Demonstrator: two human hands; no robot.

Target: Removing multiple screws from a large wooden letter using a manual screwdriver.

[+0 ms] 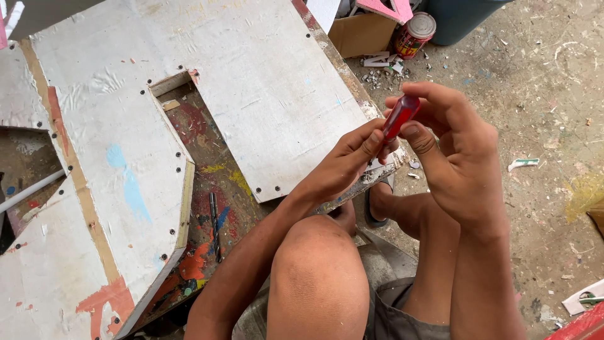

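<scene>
Both hands meet over the right edge of a big white board shape (251,82). My right hand (456,154) grips a screwdriver by its red see-through handle (401,116), thumb and forefinger around it. My left hand (346,160) pinches the lower end of the tool, and its shaft is hidden under those fingers. My bent knee (318,271) is right below the hands.
The white board has an angular cut-out showing a paint-stained table (217,189) with a drill bit (214,223) on it. A cardboard box (362,31), a red can (413,34) and a blue bin (459,19) stand at the top. Dusty floor (541,94) with scraps lies to the right.
</scene>
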